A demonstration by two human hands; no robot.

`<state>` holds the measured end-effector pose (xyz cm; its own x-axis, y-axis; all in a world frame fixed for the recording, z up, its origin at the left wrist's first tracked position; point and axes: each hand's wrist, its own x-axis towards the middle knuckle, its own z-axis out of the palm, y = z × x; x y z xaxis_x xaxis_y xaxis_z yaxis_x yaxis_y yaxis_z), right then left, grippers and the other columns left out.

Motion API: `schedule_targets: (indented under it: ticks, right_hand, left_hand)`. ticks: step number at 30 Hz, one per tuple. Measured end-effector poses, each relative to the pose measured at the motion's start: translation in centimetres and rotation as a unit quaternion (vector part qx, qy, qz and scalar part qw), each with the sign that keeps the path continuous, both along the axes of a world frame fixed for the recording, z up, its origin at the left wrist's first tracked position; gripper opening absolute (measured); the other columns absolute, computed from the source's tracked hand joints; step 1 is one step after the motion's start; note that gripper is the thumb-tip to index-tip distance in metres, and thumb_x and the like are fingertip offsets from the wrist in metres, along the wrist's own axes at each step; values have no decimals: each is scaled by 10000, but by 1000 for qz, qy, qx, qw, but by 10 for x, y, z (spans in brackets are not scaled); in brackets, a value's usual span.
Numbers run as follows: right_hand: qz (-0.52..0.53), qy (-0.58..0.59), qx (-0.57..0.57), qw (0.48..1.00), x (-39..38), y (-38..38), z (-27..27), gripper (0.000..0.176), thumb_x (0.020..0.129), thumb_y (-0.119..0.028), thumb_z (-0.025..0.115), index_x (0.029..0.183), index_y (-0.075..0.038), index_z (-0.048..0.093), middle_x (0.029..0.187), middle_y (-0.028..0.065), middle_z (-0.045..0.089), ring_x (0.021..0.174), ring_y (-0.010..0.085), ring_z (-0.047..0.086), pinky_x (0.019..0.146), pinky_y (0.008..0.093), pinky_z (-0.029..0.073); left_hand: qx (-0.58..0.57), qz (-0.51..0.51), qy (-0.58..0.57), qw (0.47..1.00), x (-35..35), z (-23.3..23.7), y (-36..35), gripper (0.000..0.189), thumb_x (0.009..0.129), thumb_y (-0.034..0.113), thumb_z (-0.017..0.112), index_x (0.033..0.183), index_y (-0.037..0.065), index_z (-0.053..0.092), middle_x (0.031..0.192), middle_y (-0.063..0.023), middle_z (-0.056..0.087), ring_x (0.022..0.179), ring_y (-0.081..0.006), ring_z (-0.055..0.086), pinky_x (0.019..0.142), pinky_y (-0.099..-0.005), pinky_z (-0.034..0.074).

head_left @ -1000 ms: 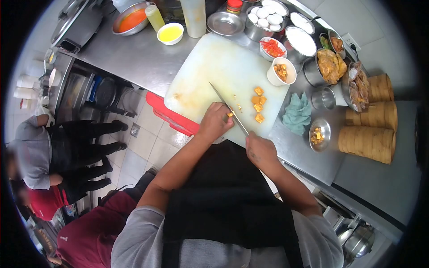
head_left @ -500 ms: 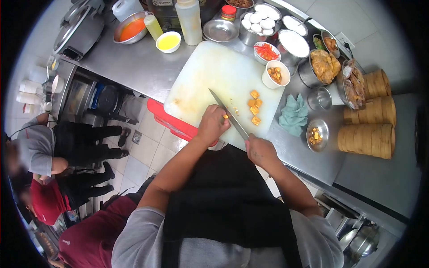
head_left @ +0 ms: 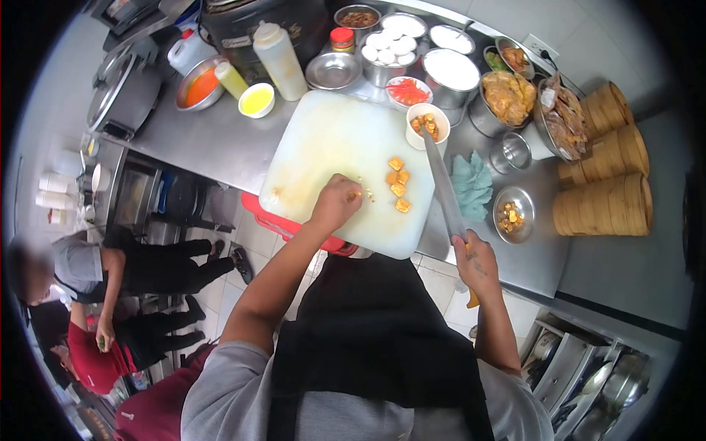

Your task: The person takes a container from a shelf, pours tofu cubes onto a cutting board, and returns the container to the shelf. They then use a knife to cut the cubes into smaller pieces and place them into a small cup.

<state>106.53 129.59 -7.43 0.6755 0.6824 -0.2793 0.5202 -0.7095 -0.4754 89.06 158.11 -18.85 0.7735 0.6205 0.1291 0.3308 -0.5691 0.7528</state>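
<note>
My right hand grips a long knife by its yellow handle. The blade points away from me, its tip over a white cup of diced orange food at the board's far right corner. Low over the white cutting board, my left hand is closed in a pinch on a small orange food piece. Tiny crumbs lie just right of those fingers. Between the hand and the knife, several orange food chunks sit in a rough column on the board.
A green cloth and a metal bowl of orange pieces lie right of the board, with bamboo steamers beyond. Along the back stand a pot of eggs, a squeeze bottle and a yellow-filled bowl. Co-workers stand at left.
The knife has left the board and swung right and forward to the cup, my right hand moving right with it. My left hand stays pinched over the board. The camera view has shifted.
</note>
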Motion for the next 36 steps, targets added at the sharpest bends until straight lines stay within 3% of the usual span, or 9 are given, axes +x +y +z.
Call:
schedule_targets:
  ticks: [1, 8, 12, 19, 20, 22, 25, 33, 36]
  right_hand:
    - [-22, 4, 4, 1000, 2, -6, 0, 372, 1010, -353, 534, 954, 9, 602, 833, 299, 674, 826, 502, 654, 761, 547, 504]
    - [-78, 14, 26, 997, 10, -33, 4, 373, 1016, -347, 536, 956, 12, 617, 837, 294, 682, 830, 494, 661, 762, 540, 506]
    - [-69, -9, 72, 995, 10, -41, -10, 362, 1030, -319, 542, 970, 31, 615, 640, 197, 624, 552, 326, 656, 594, 424, 503]
    - [-75, 0, 73, 995, 9, -47, -24, 358, 1038, -318, 544, 938, 22, 594, 600, 157, 607, 489, 254, 628, 518, 379, 489]
    - [-71, 1, 74, 995, 9, -43, -20, 358, 1038, -318, 544, 938, 22, 594, 600, 157, 607, 489, 254, 628, 518, 379, 489]
    - [-114, 72, 36, 990, 8, -32, -5, 348, 1013, -318, 564, 958, 20, 624, 846, 286, 681, 841, 480, 667, 717, 514, 505]
    - [-70, 43, 66, 994, 12, -21, -13, 352, 1010, -320, 569, 954, 25, 617, 826, 284, 671, 811, 480, 658, 702, 511, 498]
    - [-76, 122, 38, 989, -7, 32, 8, 443, 1023, -400, 557, 933, 32, 584, 655, 147, 610, 631, 269, 657, 632, 448, 510]
    - [4, 128, 10, 992, -12, 39, -20, 434, 1015, -379, 558, 906, 40, 582, 685, 197, 625, 649, 364, 652, 648, 484, 506]
  left_hand:
    - [-81, 46, -1, 996, 6, 3, 0, 224, 828, 158, 819, 1008, 53, 738, 971, -98, 654, 760, -198, 654, 687, -320, 547]
    - [-24, 2, -130, 991, 132, 84, 19, 309, 814, 219, 839, 1051, 45, 745, 908, -84, 649, 747, -183, 640, 714, -322, 541]
    - [-52, -25, -85, 995, 182, 84, 36, 379, 847, 307, 823, 1130, 66, 749, 1029, -86, 694, 756, -158, 638, 733, -300, 539]
    - [-84, -31, -9, 996, 121, 50, 12, 324, 790, 96, 785, 1112, 95, 749, 1066, -92, 679, 882, -219, 662, 823, -337, 544]
    - [-31, -85, 13, 996, 106, 45, 6, 335, 777, 62, 750, 1111, 91, 742, 1102, -98, 662, 999, -262, 636, 897, -364, 524]
    - [21, -158, 23, 987, 87, 25, 0, 354, 764, 16, 699, 1108, 94, 736, 1153, -111, 641, 1154, -314, 581, 1007, -397, 484]
    - [39, -168, 17, 985, 85, -13, 1, 483, 737, -22, 716, 1197, 125, 710, 1218, -128, 614, 1188, -329, 558, 1050, -401, 467]
    - [-28, 64, -88, 994, 21, 18, 4, 277, 738, 75, 743, 1006, 58, 676, 985, -128, 624, 933, -298, 637, 804, -380, 527]
    - [-115, 206, -156, 959, -29, 8, 17, 232, 747, 94, 733, 969, 47, 682, 942, -118, 617, 850, -261, 638, 750, -358, 521]
